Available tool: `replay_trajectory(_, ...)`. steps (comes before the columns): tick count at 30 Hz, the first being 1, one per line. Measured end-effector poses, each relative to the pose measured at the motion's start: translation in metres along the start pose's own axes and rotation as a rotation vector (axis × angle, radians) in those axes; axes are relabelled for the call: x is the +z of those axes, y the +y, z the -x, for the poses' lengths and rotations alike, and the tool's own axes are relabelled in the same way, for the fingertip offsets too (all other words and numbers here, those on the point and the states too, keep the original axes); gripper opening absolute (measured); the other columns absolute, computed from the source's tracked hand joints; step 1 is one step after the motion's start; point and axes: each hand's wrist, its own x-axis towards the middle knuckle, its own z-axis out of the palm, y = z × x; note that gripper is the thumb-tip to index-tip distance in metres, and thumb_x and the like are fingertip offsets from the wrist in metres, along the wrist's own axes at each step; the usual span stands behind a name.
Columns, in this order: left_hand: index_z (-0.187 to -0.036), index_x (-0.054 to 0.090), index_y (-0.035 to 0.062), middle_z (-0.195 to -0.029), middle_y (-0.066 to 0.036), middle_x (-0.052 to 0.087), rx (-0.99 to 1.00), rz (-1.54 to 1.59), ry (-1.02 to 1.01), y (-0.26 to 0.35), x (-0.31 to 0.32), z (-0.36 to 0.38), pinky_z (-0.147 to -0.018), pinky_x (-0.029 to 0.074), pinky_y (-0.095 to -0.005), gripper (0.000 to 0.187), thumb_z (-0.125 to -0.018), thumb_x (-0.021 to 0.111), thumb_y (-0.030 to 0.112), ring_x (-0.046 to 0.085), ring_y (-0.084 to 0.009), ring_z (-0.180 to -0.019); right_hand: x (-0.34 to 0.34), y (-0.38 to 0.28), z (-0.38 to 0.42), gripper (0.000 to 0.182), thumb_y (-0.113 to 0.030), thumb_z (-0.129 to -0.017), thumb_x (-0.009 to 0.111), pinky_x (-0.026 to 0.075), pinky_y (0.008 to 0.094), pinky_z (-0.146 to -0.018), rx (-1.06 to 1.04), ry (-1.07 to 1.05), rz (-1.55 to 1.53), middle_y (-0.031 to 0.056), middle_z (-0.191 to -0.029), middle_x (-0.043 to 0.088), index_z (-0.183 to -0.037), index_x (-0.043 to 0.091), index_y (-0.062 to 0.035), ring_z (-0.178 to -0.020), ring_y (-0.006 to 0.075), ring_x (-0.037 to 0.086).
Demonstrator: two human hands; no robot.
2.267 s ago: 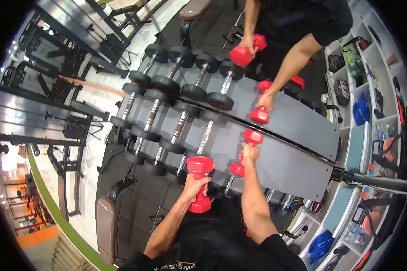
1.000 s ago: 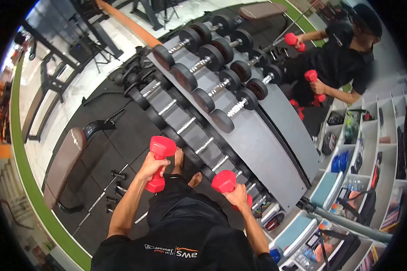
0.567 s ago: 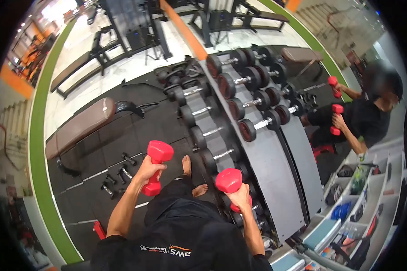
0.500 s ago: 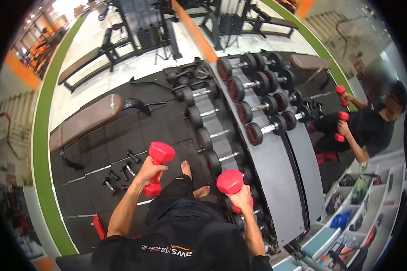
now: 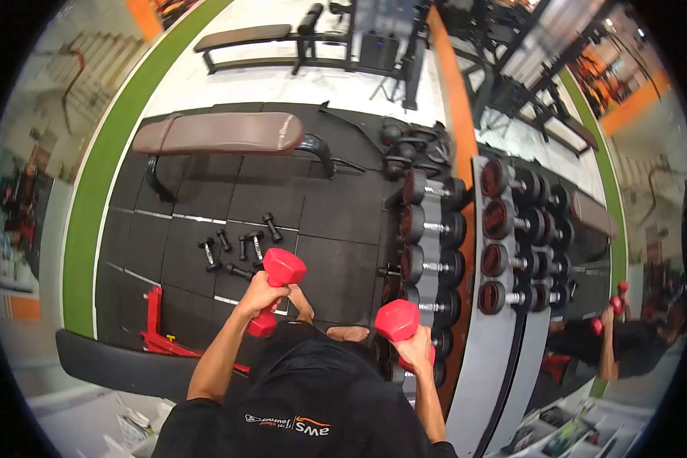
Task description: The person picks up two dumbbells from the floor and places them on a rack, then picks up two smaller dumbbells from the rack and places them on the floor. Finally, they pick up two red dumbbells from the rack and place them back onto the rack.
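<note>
My left hand point(image 5: 259, 296) is wrapped round the handle of a red dumbbell point(image 5: 285, 266), held in front of my left thigh. One end of it points up toward me and the other shows below my fingers. A matching red dumbbell point(image 5: 398, 320) is gripped in my right hand point(image 5: 415, 348), tilted, its lower end mostly hidden behind the fingers. Both forearms reach forward with the two weights apart. My bare feet point(image 5: 349, 333) rest on the floor between them, below the dumbbells.
Close on my right stands a rack of black dumbbells point(image 5: 433, 227) before a mirror showing my reflection. Several small dumbbells point(image 5: 256, 246) lie on the black mat to the left. Beyond them is a brown bench point(image 5: 221, 133). A red metal frame point(image 5: 155, 324) belongs to a black bench point(image 5: 114, 366) beside me.
My view has turned, so the brown bench and rack appear farther right and more upright. Both dumbbells stay in my hands and sit slightly lower in view.
</note>
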Motion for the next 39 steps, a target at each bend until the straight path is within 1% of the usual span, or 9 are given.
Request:
replay_trajectory(9,-0.080,0.058,0.0016,-0.054,-0.002,0.052,-0.088,0.212,0.168,-0.029,-0.122,-0.018,-0.037,0.040,-0.0274,0.010,-0.075,0.066,-0.001,0.050,-0.0117,-0.039,0.076,-0.114,-0.083,0.021,-0.018,-0.073,0.073,0.053,0.0404,-0.068,-0.153,-0.168,0.103,0.0214,-0.077,0.069,-0.086,0.072,-0.0015,-0.079,0.0348,0.071)
replay_trajectory(12,-0.074,0.058,0.0017,-0.052,-0.003,0.053,-0.060,0.283,0.281,-0.035,-0.158,-0.017,-0.035,0.040,-0.0286,0.009,-0.076,0.066,0.001,0.050,-0.0124,-0.038,0.101,-0.152,-0.106,0.021,-0.019,-0.072,0.073,0.052,0.0409,-0.066,-0.258,-0.247,0.115,0.0211,-0.075,0.067,-0.084,0.071,-0.0015,-0.076,0.0360,0.069)
replay_trajectory(18,-0.070,0.058,0.0030,-0.053,-0.003,0.053,-0.029,0.513,0.426,-0.051,-0.212,0.001,-0.036,0.041,-0.0279,0.011,-0.077,0.067,0.002,0.051,-0.0127,-0.039,0.140,-0.210,-0.150,0.017,-0.015,-0.071,0.071,0.052,0.0426,-0.066,-0.511,-0.401,0.198,0.0224,-0.074,0.066,-0.081,0.069,-0.0012,-0.075,0.0403,0.067)
replay_trajectory(19,-0.070,0.058,0.0030,-0.053,-0.003,0.053,-0.018,0.545,0.444,-0.053,-0.216,0.005,-0.037,0.041,-0.0277,0.012,-0.077,0.067,0.002,0.051,-0.0128,-0.039,0.144,-0.215,-0.156,0.017,-0.014,-0.071,0.071,0.052,0.0426,-0.066,-0.508,-0.441,0.215,0.0225,-0.074,0.065,-0.081,0.069,-0.0012,-0.075,0.0402,0.067)
replay_trajectory(23,-0.071,0.058,0.0031,-0.052,-0.004,0.053,-0.080,0.632,0.573,-0.062,-0.222,0.018,-0.037,0.041,-0.0285,0.010,-0.078,0.066,0.002,0.051,-0.0139,-0.039,0.159,-0.234,-0.184,0.018,-0.013,-0.070,0.071,0.052,0.0426,-0.066,-0.541,-0.586,0.213,0.0225,-0.075,0.065,-0.083,0.068,-0.0012,-0.075,0.0400,0.067)
replay_trajectory(26,-0.071,0.057,0.0032,-0.052,-0.004,0.053,-0.045,0.697,0.646,-0.078,-0.217,0.021,-0.037,0.041,-0.0293,0.011,-0.078,0.065,0.002,0.051,-0.0145,-0.039,0.167,-0.245,-0.209,0.019,-0.014,-0.070,0.072,0.052,0.0426,-0.066,-0.582,-0.661,0.210,0.0222,-0.076,0.066,-0.084,0.069,-0.0014,-0.076,0.0397,0.067)
replay_trajectory(31,-0.075,0.056,0.0032,-0.052,-0.005,0.052,-0.152,0.797,0.840,-0.074,-0.196,0.025,-0.036,0.041,-0.0302,0.009,-0.079,0.065,0.002,0.050,-0.0149,-0.038,0.180,-0.265,-0.263,0.019,-0.016,-0.070,0.075,0.052,0.0415,-0.066,-0.662,-0.774,0.283,0.0214,-0.076,0.067,-0.084,0.070,-0.0025,-0.077,0.0392,0.067)
replay_trajectory(36,-0.078,0.056,0.0029,-0.054,-0.005,0.053,-0.114,0.996,0.984,-0.070,-0.171,0.006,-0.036,0.041,-0.0304,0.009,-0.079,0.065,0.002,0.050,-0.0148,-0.038,0.206,-0.268,-0.310,0.022,-0.020,-0.070,0.077,0.053,0.0409,-0.066,-0.583,-0.875,0.288,0.0209,-0.075,0.068,-0.081,0.070,-0.0018,-0.076,0.0369,0.069)
replay_trajectory(39,-0.078,0.054,0.0029,-0.054,-0.006,0.051,-0.077,1.141,1.023,-0.084,-0.152,-0.022,-0.037,0.042,-0.0312,0.011,-0.080,0.065,0.002,0.050,-0.0157,-0.040,0.227,-0.271,-0.332,0.023,-0.020,-0.070,0.078,0.053,0.0411,-0.066,-0.564,-1.024,0.410,0.0207,-0.075,0.068,-0.081,0.070,-0.0013,-0.076,0.0357,0.070)
